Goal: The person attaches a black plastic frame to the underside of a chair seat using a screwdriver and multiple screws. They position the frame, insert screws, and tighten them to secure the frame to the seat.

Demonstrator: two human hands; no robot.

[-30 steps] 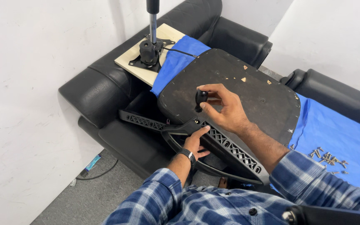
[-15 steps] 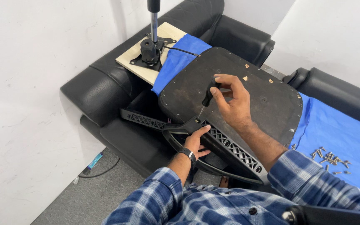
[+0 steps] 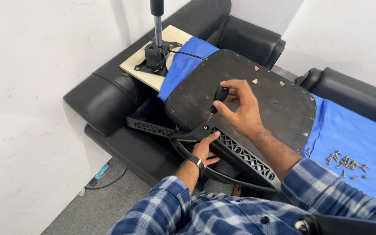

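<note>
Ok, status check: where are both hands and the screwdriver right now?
Right hand gripping screwdriver, tip at armrest bracket hole. Left hand steadying black armrest against seat base. Loose screws on blue cloth, nothing blocking.

My black sofa (image 3: 109, 104) fills mid-frame, bearing a blue cloth (image 3: 353, 135), an upturned seat board (image 3: 257, 100) and, upper left, a wooden panel (image 3: 138, 69).

Bright, even daylight fills the view; the white painted wall (image 3: 27, 109) is nearly washed out; soft shadows gather under the black leather sofa (image 3: 109, 104); focus stays sharp throughout.
</note>
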